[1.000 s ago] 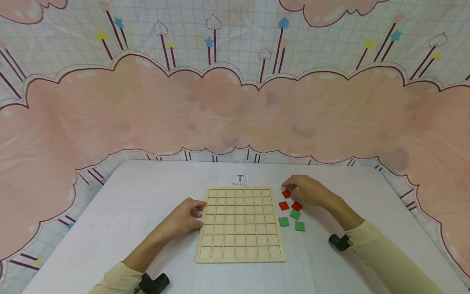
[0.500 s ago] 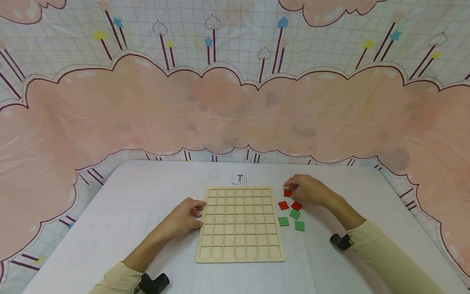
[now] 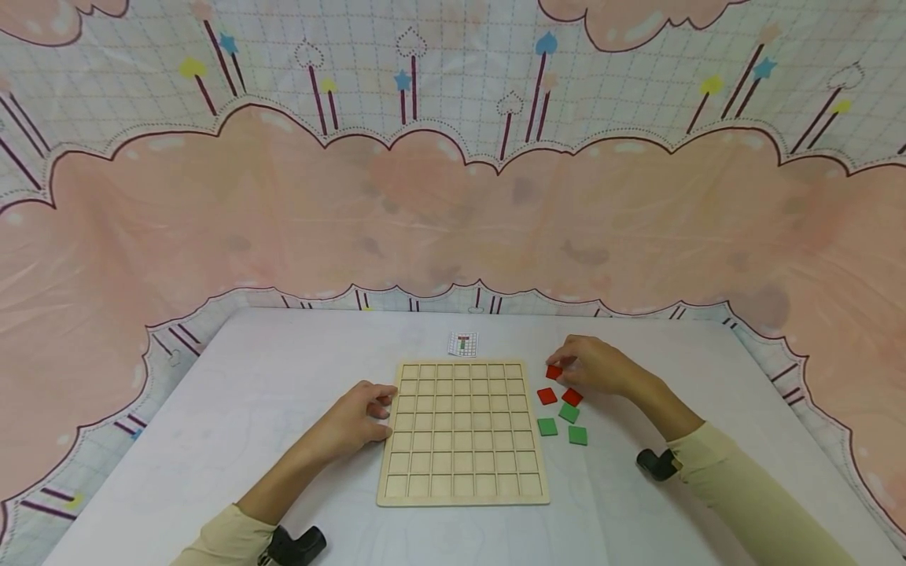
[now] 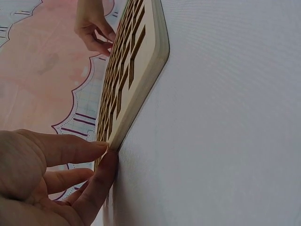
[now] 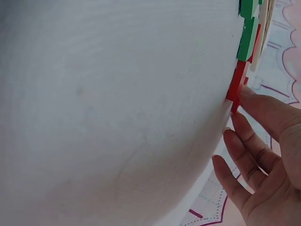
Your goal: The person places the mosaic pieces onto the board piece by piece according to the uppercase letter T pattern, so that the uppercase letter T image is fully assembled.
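Note:
My right hand pinches a small red tile between thumb and fingers, low over the table right of the wooden grid board. In the right wrist view, the thumb partly covers this tile, beside another red tile. Below the hand in the head view lie two more red tiles, one left and one right. Several green tiles lie nearer me, among them one green tile. My left hand touches the board's left edge, its thumb and finger tips set apart along it.
A small printed card with a grid and a red-and-green T pattern lies behind the board. The white table meets a patterned pink cloth at the back. Black wrist cameras sit at the left cuff and right cuff.
The pinched red tile has turned slightly and shifted a little, with small movements of my right fingers. My left hand, the board and the other tiles have stayed in place.

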A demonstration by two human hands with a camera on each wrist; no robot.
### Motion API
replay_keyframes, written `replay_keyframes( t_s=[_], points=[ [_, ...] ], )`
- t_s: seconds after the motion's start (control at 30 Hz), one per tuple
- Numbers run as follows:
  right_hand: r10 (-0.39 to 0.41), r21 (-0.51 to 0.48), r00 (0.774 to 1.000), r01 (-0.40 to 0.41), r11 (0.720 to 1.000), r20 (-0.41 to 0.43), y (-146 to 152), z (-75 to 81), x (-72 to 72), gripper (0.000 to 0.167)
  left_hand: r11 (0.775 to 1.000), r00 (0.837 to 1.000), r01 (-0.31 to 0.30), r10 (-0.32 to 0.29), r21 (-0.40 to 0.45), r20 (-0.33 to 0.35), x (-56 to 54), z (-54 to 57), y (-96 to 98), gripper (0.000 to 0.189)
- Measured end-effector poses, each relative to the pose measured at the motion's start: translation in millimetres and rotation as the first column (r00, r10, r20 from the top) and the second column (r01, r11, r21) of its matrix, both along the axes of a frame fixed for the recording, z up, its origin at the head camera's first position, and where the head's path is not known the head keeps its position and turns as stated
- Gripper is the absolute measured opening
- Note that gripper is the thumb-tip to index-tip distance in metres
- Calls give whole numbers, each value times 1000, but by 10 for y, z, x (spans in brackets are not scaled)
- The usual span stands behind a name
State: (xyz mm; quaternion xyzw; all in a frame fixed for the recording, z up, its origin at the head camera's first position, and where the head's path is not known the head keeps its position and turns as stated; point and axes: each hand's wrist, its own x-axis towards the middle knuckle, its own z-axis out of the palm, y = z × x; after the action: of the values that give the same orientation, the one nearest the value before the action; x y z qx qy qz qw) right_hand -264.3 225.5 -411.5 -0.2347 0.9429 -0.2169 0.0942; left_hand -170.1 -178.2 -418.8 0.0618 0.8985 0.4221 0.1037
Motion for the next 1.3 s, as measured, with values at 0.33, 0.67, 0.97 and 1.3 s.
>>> replay_keyframes(
  t_s=[0.33,0.67,0.97,1.3],
  points=[
    [19,29,1000,-18,999,-18,1,-31,-28,32,1000,1000,3,-3,11,4,4,-13,-20,64],
    [5,32,1000,-4,999,-13,-17,-26,-25,31,1000,1000,7,-7,8,3,1,-16,-24,63],
    [13,32,1000,-12,999,-22,-28,-25,-30,30,1000,1000,-7,7,0,16,2,-13,-23,63],
    [7,63,1000,-5,998,-30,-35,-9,-39,26,1000,1000,1,-1,9,10,8,-16,-29,64]
  ],
)
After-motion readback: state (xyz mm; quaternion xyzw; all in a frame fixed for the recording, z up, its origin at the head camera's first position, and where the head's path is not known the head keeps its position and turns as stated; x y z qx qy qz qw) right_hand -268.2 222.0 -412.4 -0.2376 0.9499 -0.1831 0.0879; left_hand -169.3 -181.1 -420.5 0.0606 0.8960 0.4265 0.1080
